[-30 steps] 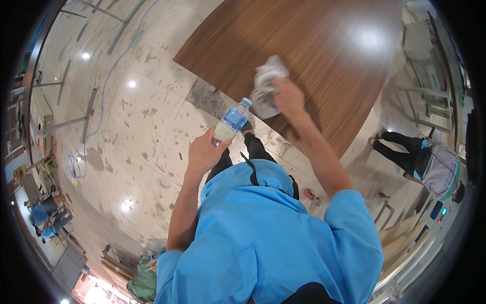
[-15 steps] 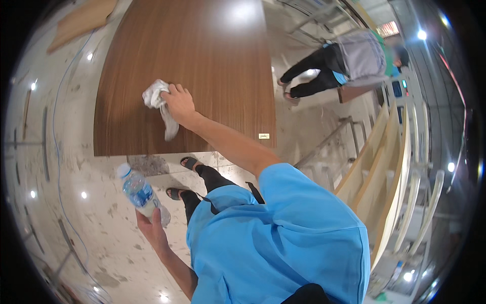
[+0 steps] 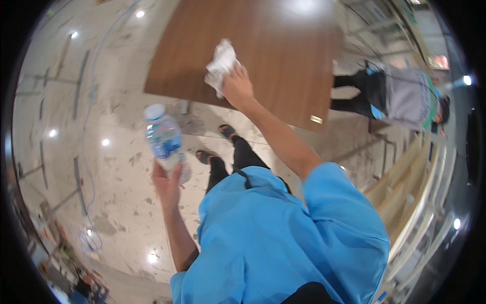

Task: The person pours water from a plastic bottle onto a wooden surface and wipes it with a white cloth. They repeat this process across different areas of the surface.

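Note:
My right hand grips a crumpled white cloth close to the near edge of a brown wood-grain panel. Over the floor to the left, my left hand is wrapped round the lower part of a clear plastic bottle with a white cap and a blue label. The bottle stands nearly upright, apart from the panel. A small pale sticker sits at the panel's near right corner.
Beyond the panel's right side stands another person in a grey and green top. Pale boards lean in a row at the right. A thin cable runs along the stained floor at the left, and odds and ends lie at the lower left.
The view has shifted, so the panel appears higher and further right. My right hand has drawn the cloth nearer the panel's close edge. The other person stands more upright. The bottle stays in my left hand.

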Demonstrator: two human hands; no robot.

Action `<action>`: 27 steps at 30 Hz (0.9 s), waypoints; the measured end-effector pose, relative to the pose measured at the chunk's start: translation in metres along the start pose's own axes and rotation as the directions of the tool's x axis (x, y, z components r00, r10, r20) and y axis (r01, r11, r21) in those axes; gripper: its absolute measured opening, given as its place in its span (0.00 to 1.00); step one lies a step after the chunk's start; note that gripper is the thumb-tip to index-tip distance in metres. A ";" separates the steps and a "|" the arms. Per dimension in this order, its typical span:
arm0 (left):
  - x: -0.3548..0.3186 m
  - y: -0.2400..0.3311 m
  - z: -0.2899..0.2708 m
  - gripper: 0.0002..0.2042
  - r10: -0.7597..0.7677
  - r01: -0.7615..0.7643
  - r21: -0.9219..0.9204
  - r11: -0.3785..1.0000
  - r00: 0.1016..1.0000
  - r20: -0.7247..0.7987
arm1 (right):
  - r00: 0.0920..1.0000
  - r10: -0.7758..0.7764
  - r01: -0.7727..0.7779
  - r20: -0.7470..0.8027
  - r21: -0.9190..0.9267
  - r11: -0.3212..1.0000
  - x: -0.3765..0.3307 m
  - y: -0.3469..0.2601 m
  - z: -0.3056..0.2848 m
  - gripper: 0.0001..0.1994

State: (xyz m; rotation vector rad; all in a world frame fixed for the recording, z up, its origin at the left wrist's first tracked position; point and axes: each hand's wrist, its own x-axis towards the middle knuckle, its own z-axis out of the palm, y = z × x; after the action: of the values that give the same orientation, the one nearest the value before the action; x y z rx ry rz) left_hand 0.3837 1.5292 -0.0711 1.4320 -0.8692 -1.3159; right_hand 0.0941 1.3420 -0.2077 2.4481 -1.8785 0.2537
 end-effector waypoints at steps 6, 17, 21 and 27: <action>-0.014 0.008 -0.020 0.31 0.030 -0.032 -0.045 0.999 0.999 -0.024 | 0.953 0.241 -0.202 0.181 -0.210 0.957 -0.036 0.032 -0.023 0.16; -0.001 0.035 -0.010 0.33 0.021 -0.022 -0.017 1.000 0.997 -0.077 | 1.000 -0.004 0.004 0.003 0.006 1.000 -0.009 0.019 -0.010 0.17; 0.011 0.043 -0.001 0.33 0.028 -0.030 -0.037 0.999 0.998 -0.059 | 0.962 0.273 -0.275 -0.032 -0.115 0.955 0.014 0.139 -0.036 0.15; 0.035 0.061 0.023 0.33 0.034 -0.036 -0.046 0.998 0.998 -0.048 | 0.973 0.199 -0.115 -0.114 0.509 0.853 0.041 -0.022 0.003 0.20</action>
State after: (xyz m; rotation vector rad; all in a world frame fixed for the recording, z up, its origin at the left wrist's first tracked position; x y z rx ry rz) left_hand 0.3734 1.4751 -0.0221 1.4003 -0.8240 -1.2629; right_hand 0.1262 1.3085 -0.2032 2.4450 -2.1547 1.0425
